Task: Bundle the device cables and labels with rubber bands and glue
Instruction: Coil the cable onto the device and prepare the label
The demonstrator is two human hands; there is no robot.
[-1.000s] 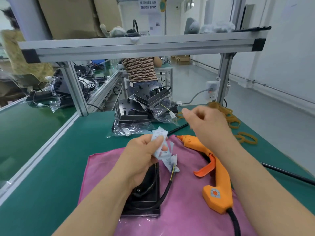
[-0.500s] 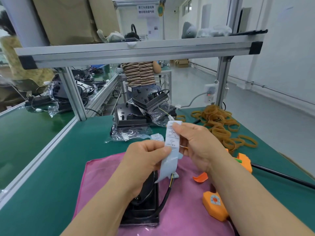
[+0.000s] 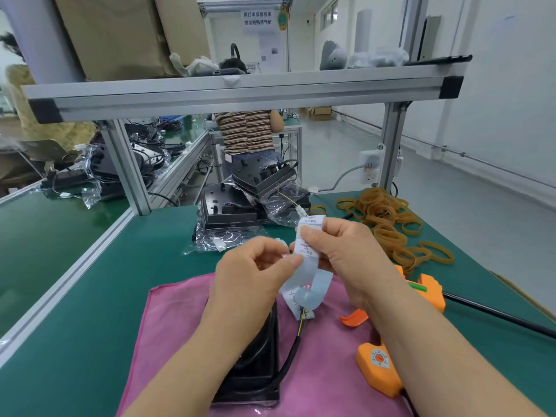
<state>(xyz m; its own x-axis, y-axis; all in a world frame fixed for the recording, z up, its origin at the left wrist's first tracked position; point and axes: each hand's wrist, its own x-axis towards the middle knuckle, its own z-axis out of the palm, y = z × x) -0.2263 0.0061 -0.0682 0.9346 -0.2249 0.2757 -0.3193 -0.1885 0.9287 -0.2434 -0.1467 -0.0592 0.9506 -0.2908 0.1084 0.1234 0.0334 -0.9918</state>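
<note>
Your left hand [image 3: 252, 269]: centre frame, thumb and fingertips pinching the white label strip [image 3: 305, 246] low down.
Your right hand [image 3: 346, 254]: just right of it, pinching the strip's top.
Cable [image 3: 293, 350]: below the strip, beside the black device [image 3: 255, 362] on the pink cloth [image 3: 168, 326].
Rubber bands [image 3: 388, 224]: right of centre, loose pile.
Glue gun [image 3: 379, 371]: lower right.

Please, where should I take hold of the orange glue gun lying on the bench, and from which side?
Grip the glue gun by its handle, coming from the near right. It lies flat on its side, with the handle end nearest you and the trigger pointing left, so the fingers can wrap the handle directly.
</note>
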